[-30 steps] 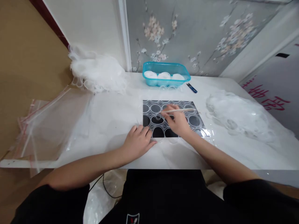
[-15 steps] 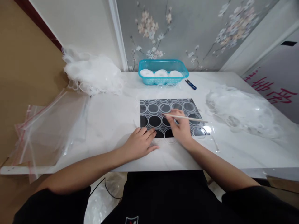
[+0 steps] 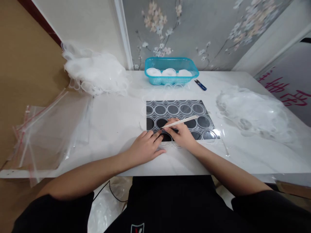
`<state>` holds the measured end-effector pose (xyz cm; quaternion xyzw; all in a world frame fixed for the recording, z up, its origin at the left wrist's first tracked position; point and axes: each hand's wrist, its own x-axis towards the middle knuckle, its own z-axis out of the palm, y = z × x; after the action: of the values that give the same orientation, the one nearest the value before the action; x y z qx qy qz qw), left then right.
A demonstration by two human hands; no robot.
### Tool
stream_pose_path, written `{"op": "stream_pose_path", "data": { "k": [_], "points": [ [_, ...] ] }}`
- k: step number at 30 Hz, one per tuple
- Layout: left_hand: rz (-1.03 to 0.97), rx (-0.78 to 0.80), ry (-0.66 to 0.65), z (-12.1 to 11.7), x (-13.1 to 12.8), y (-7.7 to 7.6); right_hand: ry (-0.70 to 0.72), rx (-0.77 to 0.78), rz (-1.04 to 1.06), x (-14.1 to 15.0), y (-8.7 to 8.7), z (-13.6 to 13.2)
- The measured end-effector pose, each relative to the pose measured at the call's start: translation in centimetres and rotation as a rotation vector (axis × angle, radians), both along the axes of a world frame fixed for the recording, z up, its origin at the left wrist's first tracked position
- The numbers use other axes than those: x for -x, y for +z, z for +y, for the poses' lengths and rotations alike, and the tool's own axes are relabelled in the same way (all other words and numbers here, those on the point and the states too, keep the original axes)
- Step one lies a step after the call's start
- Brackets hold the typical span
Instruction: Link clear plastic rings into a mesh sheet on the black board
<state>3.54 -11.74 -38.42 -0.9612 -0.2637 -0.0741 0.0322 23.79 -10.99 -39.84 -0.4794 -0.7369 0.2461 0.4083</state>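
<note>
A black mat (image 3: 179,116) printed with grey rings lies on the white table (image 3: 116,123), under clear plastic rings. My right hand (image 3: 181,136) is closed around a thin pale stick (image 3: 183,121), whose tip touches the mat's near-left part. My left hand (image 3: 145,147) lies flat on the table at the mat's near-left corner, fingers stretched out and holding nothing, close beside the right hand.
A teal basket (image 3: 171,68) with white rolls stands at the back, small blue snips (image 3: 200,85) to its right. Heaps of clear plastic rings lie at back left (image 3: 94,72) and right (image 3: 255,113). Clear zip bags (image 3: 48,129) hang over the left edge.
My right hand has pulled back toward me and to the left across the mat with the stick, ending next to my left hand. The left hand has barely moved.
</note>
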Motion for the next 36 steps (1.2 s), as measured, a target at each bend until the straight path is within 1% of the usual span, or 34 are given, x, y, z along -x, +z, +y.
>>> {"op": "stream_pose_path", "data": {
  "k": [3, 5, 9, 11, 12, 13, 14, 15, 16, 17, 18, 19, 20, 21, 22, 24, 26, 27, 29, 31, 36],
  "points": [
    [-0.019, 0.024, -0.005, 0.0, -0.1, -0.1, -0.005, -0.008, -0.054, -0.1, 0.0, -0.2],
    [-0.042, 0.081, 0.01, 0.1, -0.1, 0.1, -0.023, -0.044, -0.147, 0.1, -0.1, -0.7],
    [-0.069, 0.278, 0.05, 0.4, -0.1, 0.9, 0.038, -0.222, -0.475, 0.7, -0.3, -1.8],
    [-0.073, 0.348, 0.056, 0.6, 0.0, 1.3, 0.056, -0.306, -0.596, 0.5, 0.2, -1.1],
    [-0.078, 0.373, 0.065, 0.7, 0.1, 1.4, 0.025, -0.342, -0.621, 0.1, 0.8, -0.3],
    [-0.085, 0.398, 0.08, 0.8, 0.1, 1.6, -0.044, -0.38, -0.619, -0.5, 1.6, 0.7],
    [-0.095, 0.424, 0.098, 0.8, 0.2, 1.6, -0.144, -0.416, -0.592, -1.3, 2.5, 1.8],
    [-0.107, 0.448, 0.116, 0.9, 0.3, 1.6, -0.272, -0.459, -0.545, -2.2, 3.5, 2.8],
    [-0.12, 0.469, 0.13, 1.0, 0.4, 1.6, -0.433, -0.491, -0.478, -3.1, 4.4, 3.6],
    [-0.134, 0.482, 0.138, 1.0, 0.5, 1.5, -0.554, -0.511, -0.418, -3.9, 5.2, 4.1],
    [-0.149, 0.482, 0.139, 1.0, 0.5, 1.5, -0.591, -0.521, -0.386, -4.6, 5.6, 4.2],
    [-0.167, 0.464, 0.135, 1.0, 0.5, 1.4, -0.575, -0.513, -0.374, -5.1, 5.6, 3.9],
    [-0.187, 0.429, 0.124, 1.0, 0.5, 1.4, -0.505, -0.484, -0.379, -5.4, 5.3, 3.2],
    [-0.205, 0.379, 0.107, 0.9, 0.3, 1.4, -0.4, -0.434, -0.388, -5.4, 4.6, 2.2],
    [-0.215, 0.318, 0.083, 0.8, 0.1, 1.4, -0.307, -0.352, -0.382, -5.3, 3.7, 1.2],
    [-0.186, 0.197, 0.029, 0.5, -0.6, 1.6, -0.188, -0.154, -0.276, -5.0, 1.6, -0.7],
    [-0.098, 0.111, -0.011, 0.2, -1.5, 1.8, -0.157, -0.005, -0.11, -4.6, 0.0, -1.7],
    [-0.046, 0.083, -0.022, 0.1, -2.0, 1.9, -0.154, 0.039, -0.042, -4.5, -0.5, -1.9],
    [0.036, 0.045, -0.023, -0.1, -3.0, 2.0, -0.147, 0.071, 0.022, -4.4, -0.8, -1.9],
    [0.083, 0.023, -0.016, -0.2, -3.9, 1.9, -0.125, 0.067, 0.009, -4.4, -0.8, -1.6],
    [0.092, -0.015, -0.023, -0.2, -4.8, 1.4, -0.135, 0.025, 0.014, -4.5, -0.9, -1.3]
  ]
}}
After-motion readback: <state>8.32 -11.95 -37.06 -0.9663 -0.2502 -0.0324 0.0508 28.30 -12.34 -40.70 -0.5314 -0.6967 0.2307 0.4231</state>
